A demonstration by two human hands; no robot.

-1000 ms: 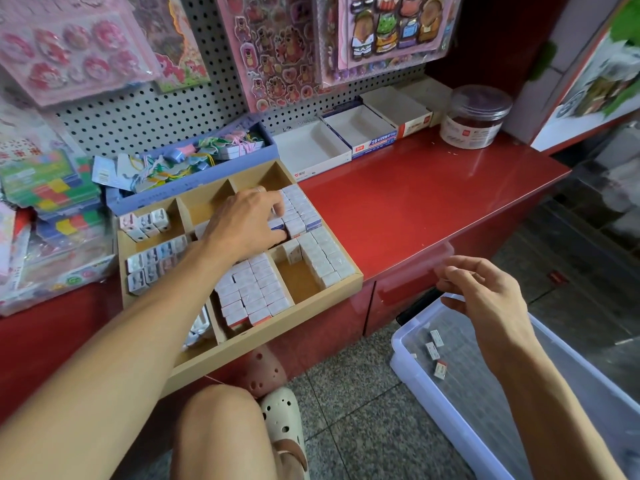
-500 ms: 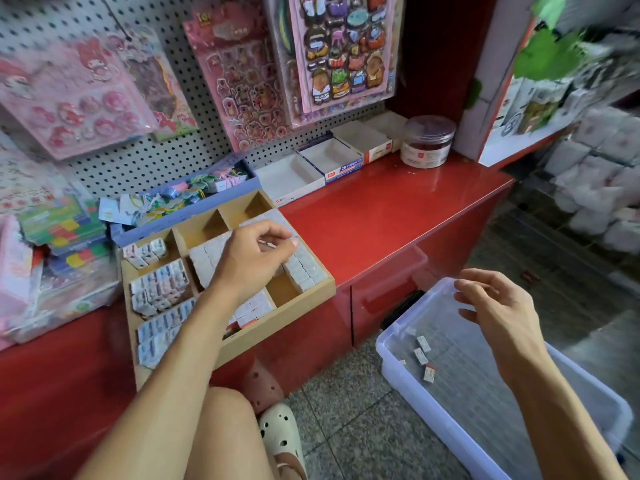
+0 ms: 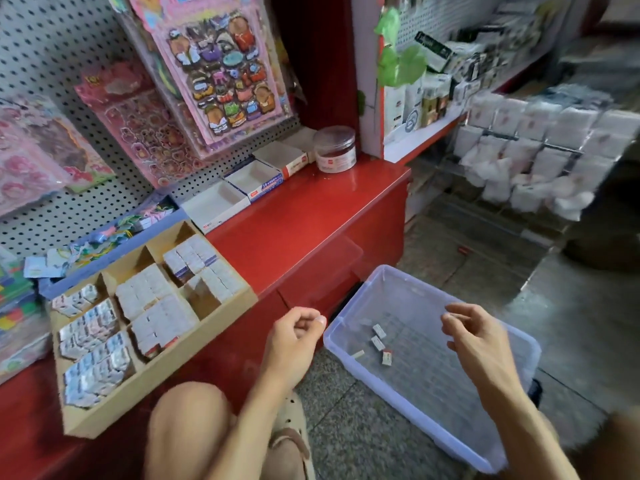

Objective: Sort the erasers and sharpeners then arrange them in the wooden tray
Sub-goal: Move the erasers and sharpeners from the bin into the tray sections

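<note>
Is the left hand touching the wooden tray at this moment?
Apart. The head view shows the left hand in the air off the wooden tray, with red counter front visible between them.

Blurry sticker sheets (image 3: 221, 74) hang above, perhaps, a jar (image 3: 335, 149).

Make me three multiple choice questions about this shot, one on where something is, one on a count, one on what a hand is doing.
1. Where is the clear plastic bin?
A. on the red counter
B. on the floor
C. inside the wooden tray

2. How many small packets lie in the bin?
A. four
B. nine
C. none

3. The left hand is:
A. gripping the tray
B. empty, fingers loosely curled
C. flat on the counter

Answers: 1 B, it sits on the tiles below the red counter. 2 A, four are visible. 3 B, it holds nothing, apart from the wooden tray.
</note>
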